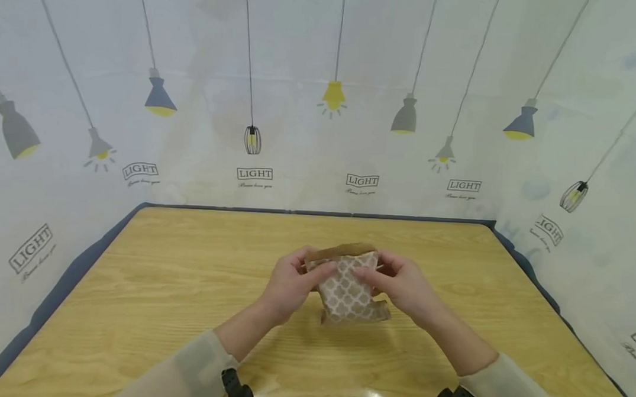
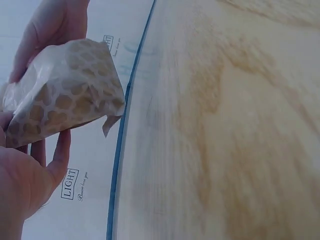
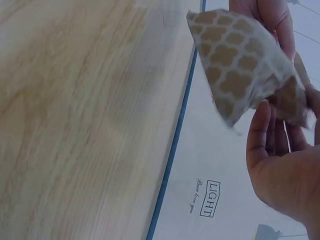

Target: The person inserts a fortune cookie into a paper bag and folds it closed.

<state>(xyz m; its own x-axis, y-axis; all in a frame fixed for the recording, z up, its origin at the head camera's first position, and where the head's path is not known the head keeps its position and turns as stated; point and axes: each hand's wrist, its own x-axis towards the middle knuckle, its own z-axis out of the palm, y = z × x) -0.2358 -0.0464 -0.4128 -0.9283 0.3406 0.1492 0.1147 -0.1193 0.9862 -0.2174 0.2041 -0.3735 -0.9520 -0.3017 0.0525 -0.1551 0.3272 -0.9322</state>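
- Head view: both hands hold a small paper bag (image 1: 348, 285) above the middle of the wooden surface (image 1: 186, 287). The left hand (image 1: 292, 283) pinches the bag's left top edge, thumb in front; the right hand (image 1: 403, 285) pinches the right top edge the same way. The bag's mouth faces up and away, its plain brown inside showing at the top.
- Step in hand, as I judge it: spreading the mouth of the bag. The next move calls for a gentle pull apart with both thumbs, since thin paper tears at the rim.
- Left wrist view: the bag (image 2: 62, 92) sits between the left hand (image 2: 25, 175) below and the other hand above; the fingers (image 2: 60, 155) curl up against its underside. The paper looks thin and creased, white with a brown lattice print, puffed into a soft wedge.
- Right wrist view: the bag (image 3: 240, 70) hangs clear of the surface (image 3: 85, 125), one folded bottom corner pointing down. The right hand (image 3: 285, 170) has its fingers (image 3: 260, 135) loosely curved beside the bag, its thumb hidden; the grip itself is out of sight here.
- Surface: pale wood grain, smooth, with a dark blue edge; a printed backdrop (image 1: 322, 104) with lamps stands behind.
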